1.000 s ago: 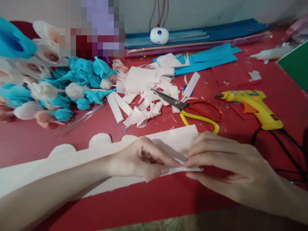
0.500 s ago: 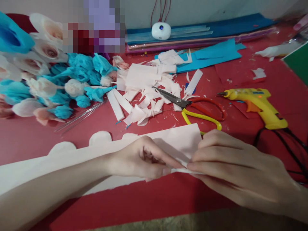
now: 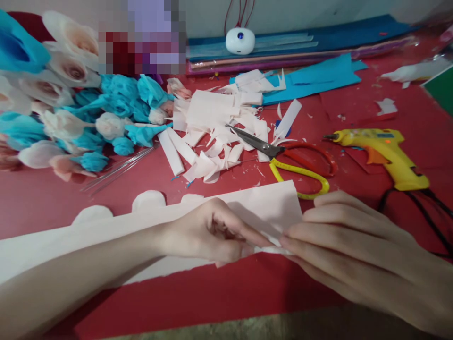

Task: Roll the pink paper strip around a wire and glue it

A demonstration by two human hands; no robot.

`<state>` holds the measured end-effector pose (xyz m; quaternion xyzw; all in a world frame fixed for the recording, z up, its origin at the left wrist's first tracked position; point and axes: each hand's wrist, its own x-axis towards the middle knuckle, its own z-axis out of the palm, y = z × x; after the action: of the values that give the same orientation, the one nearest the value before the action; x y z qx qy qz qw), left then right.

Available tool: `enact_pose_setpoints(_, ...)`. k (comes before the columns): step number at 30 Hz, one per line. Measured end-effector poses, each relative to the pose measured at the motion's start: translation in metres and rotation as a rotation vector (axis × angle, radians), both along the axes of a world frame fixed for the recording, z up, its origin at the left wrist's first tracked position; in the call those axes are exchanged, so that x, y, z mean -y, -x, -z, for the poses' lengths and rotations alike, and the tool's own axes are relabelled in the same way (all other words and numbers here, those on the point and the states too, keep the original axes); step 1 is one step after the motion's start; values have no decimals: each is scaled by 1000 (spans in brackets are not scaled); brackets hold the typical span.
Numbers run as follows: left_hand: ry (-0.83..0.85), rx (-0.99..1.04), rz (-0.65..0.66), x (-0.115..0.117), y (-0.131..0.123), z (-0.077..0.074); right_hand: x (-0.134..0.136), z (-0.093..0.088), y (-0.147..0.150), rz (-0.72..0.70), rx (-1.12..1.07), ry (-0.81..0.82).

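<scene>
A long pale pink sheet of paper (image 3: 272,203) lies across the front of the red table. My left hand (image 3: 208,233) rests over it, thumb and fingers closed on its near edge. The tips of my right hand (image 3: 357,250) pinch that same edge just to the right, close to the left fingertips. Between the two hands the edge shows as a narrow folded or rolled strip; the exact fold is hidden by the fingers. Beyond the right hand lie scissors (image 3: 271,150) with one red and one yellow handle.
A yellow glue gun (image 3: 389,151) with a black cord lies at right. Pale paper scraps (image 3: 212,111) cover the middle, beside blue paper (image 3: 311,80). Blue and pale paper flowers (image 3: 120,97) crowd the left. Rounded paper pieces (image 3: 148,200) lie behind the sheet. A white device (image 3: 240,41) stands at the back.
My right hand has shifted slightly right along the paper's edge, still pinching. The left hand stays nearly in place. The view has moved a little.
</scene>
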<state>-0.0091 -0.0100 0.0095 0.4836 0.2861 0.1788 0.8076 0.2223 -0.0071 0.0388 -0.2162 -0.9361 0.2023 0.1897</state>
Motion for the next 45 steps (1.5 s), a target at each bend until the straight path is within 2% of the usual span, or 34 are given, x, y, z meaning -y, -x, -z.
enact_pose_setpoints(3, -13, -14, -18, 0, -2, -2, -1, 1, 4, 65, -33, -28)
enact_pose_setpoints(6, -51, -4, -29, 0, -3, -3, -4, 3, 8, 70, -80, -64)
enact_pose_setpoints(13, -99, 31, -28, 1, -6, -3, -5, 3, 14, 60, -161, 126)
enact_pose_setpoints(18, -181, -8, -14, 1, -6, -3, -5, 3, 14, 50, -203, 183)
enact_pose_setpoints(31, -202, -44, 13, 1, -5, -3, -3, 1, 14, 24, -115, 48)
enact_pose_setpoints(36, -207, -38, 8, 1, -5, -3, -2, 1, 14, 41, -128, 48)
enact_pose_setpoints(45, -209, -53, 5, 1, -5, -1, -1, 0, 16, 149, -256, 250)
